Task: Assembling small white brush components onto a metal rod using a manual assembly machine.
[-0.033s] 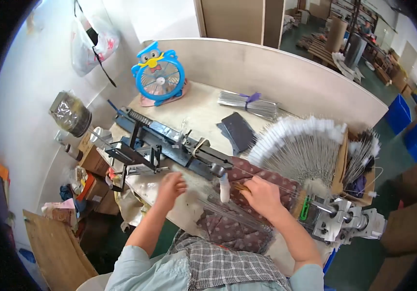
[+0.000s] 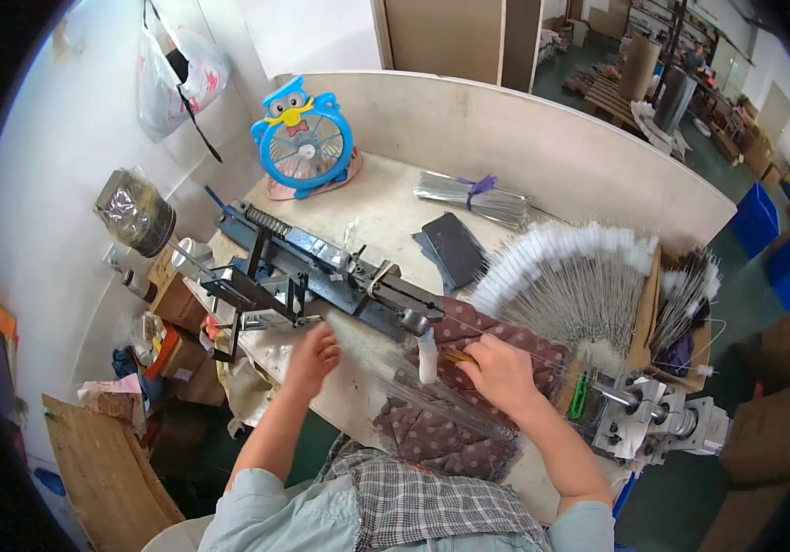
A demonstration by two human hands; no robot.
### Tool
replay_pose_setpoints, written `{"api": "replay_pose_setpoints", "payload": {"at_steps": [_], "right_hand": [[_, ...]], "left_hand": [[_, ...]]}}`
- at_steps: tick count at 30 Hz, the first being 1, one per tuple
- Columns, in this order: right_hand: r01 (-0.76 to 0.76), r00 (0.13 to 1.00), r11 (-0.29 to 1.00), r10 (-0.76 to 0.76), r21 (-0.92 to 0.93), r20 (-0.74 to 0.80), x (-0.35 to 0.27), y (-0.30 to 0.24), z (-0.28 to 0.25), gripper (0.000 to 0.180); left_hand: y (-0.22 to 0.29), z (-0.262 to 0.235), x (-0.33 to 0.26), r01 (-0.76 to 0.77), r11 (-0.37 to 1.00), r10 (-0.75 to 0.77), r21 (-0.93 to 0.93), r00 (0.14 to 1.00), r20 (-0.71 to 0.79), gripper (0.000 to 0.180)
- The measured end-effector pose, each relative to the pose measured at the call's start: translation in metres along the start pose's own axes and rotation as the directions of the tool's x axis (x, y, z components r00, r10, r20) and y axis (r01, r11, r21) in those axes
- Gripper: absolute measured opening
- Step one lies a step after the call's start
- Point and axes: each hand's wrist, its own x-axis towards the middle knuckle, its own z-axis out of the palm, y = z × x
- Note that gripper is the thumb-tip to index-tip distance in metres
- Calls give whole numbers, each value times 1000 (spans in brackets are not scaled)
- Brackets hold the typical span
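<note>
My left hand [image 2: 313, 361] hovers over the table's near edge, its fingers curled, close to a black metal frame [image 2: 257, 293]. Whether anything thin lies in those fingers is hidden. My right hand [image 2: 503, 370] is closed on a small yellowish-brown piece [image 2: 457, 355] poking out from the fingertips. Just left of it, a handle wrapped in white [image 2: 427, 357] hangs from the end of a long blue-grey metal fixture [image 2: 331, 276]. Below both hands, thin metal wires [image 2: 446, 405] lie across a brown dotted quilted cloth [image 2: 441, 442].
A large fan of white-tipped wire brushes [image 2: 570, 276] spreads at the right, behind a clamp machine [image 2: 652, 419]. Farther back are a tied wire bundle [image 2: 473, 195], a dark flat pad [image 2: 453, 250] and a blue toy-shaped fan [image 2: 307, 147]. A low partition [image 2: 542, 138] bounds the table.
My left hand has shifted slightly left and toward the black frame. My right hand keeps its place with the yellowish-brown piece.
</note>
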Motion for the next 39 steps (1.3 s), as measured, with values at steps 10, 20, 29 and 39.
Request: {"api": "replay_pose_setpoints", "payload": {"at_steps": [10, 20, 29, 39], "right_hand": [[-50, 993, 998, 53, -27, 110, 2, 1, 5, 19], [-145, 974, 983, 162, -114, 160, 2, -2, 15, 22], [-124, 966, 979, 157, -162, 206, -2, -14, 0, 22], [-36, 990, 998, 42, -47, 132, -4, -39, -36, 18]], "left_hand": [[3, -96, -31, -33, 962, -63, -269, 939, -338, 44], [-3, -62, -32, -510, 857, 468, 72, 712, -524, 35], [10, -7, 2, 118, 965, -95, -236, 990, 106, 46], [14, 1, 2, 36, 983, -50, -179, 996, -74, 17]]}}
